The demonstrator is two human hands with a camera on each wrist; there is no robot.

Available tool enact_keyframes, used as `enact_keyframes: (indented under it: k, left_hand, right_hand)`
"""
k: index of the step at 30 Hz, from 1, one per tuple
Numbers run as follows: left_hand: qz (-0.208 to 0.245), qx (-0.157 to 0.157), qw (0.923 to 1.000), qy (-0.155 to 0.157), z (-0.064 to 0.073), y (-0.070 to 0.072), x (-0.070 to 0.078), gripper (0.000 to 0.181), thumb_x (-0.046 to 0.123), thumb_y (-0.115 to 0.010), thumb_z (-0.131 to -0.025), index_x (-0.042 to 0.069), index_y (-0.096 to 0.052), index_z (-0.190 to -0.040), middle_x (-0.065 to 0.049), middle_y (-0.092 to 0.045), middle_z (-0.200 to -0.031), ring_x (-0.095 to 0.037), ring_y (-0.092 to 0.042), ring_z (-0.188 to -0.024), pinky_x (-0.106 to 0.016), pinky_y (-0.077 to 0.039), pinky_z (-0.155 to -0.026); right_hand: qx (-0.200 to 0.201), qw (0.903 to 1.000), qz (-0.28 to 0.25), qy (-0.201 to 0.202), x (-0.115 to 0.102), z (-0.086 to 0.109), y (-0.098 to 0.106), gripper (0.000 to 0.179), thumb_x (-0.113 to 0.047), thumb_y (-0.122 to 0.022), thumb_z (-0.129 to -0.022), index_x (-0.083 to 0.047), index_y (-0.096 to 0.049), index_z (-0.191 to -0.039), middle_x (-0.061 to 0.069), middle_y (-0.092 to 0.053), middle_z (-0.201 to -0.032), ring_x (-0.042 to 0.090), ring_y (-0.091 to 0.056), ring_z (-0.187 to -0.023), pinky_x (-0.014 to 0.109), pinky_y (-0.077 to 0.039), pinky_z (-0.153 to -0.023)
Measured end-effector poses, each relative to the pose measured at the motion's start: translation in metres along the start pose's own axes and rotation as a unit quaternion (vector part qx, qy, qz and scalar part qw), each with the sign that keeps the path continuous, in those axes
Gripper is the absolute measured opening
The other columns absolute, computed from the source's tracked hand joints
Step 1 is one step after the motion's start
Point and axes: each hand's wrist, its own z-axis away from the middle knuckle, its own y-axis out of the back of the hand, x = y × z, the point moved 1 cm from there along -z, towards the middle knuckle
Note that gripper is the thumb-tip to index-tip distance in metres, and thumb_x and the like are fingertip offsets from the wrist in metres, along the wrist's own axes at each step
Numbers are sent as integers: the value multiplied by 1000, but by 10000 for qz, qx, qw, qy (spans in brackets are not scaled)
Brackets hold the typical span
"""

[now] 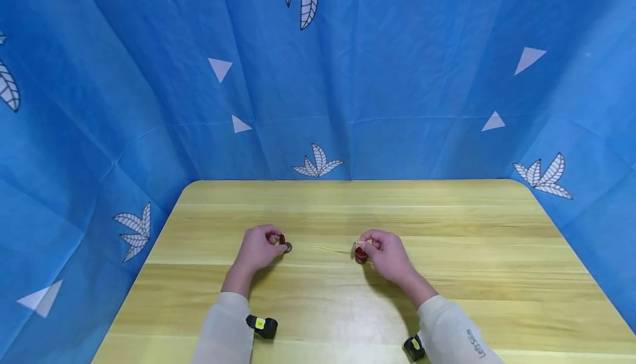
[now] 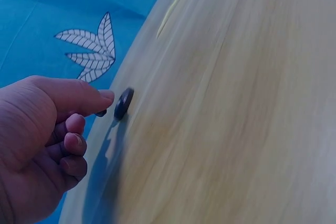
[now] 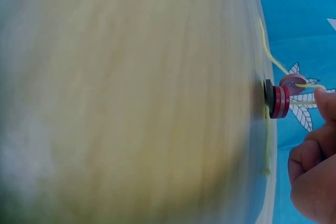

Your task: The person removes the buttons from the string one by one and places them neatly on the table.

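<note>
My left hand point(image 1: 259, 249) pinches a dark red round disc point(image 1: 281, 238) between thumb and fingers. A second dark disc point(image 2: 124, 104) is close to the left fingertips, low over the wood. Across from it, my right hand point(image 1: 390, 254) pinches a thin yellow string point(image 3: 310, 85) above the table. Below those fingers the string meets a small stack of red and dark discs point(image 3: 281, 101) at the table surface. A brownish disc point(image 3: 292, 83) is tilted beside the stack, with string at its face. One string end stretches left toward the other hand.
The wooden table point(image 1: 318, 297) has rounded far corners. Blue cloth point(image 1: 397, 77) with white leaf prints hangs behind it and at both sides. Black wrist cameras are strapped at the left sleeve point(image 1: 223, 328) and the right sleeve point(image 1: 454, 328).
</note>
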Motion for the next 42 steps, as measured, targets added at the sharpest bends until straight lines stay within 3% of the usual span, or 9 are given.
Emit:
enact_keyframes:
  k: [9, 23, 42]
  left_hand:
    - [-276, 140, 9994, -136, 1, 9, -13, 22, 6, -84, -78, 4, -70, -94, -2, -55, -72, -18, -50, -65, -34, -44, -64]
    - [-395, -33, 9989, 234, 5, 16, -17, 22, 7, -85, -78, 4, -70, -94, -4, -54, -72, -18, -49, -67, -32, -42, -63]
    - [-231, 81, 9988, 428, 9, 19, -25, 27, 7, -87, -77, 3, -74, -100, -4, -57, -77, -20, -51, -71, -33, -43, -63]
  right_hand:
    - [-94, 9999, -21, -123, -1, -1, 1, 9, -5, -65, -96, -7, -71, -89, -1, -39, -51, 12, -36, -43, 24, -29, -45]
    - [-65, 9999, 1, -93, 0, 1, 3, 9, -4, -65, -96, -7, -72, -89, -2, -37, -52, 6, -32, -43, 24, -27, -45]
    - [-44, 9999, -77, -131, 0, 0, 4, 8, -4, -65, -95, -6, -72, -90, -3, -37, -51, 9, -33, -43, 23, -26, -43]
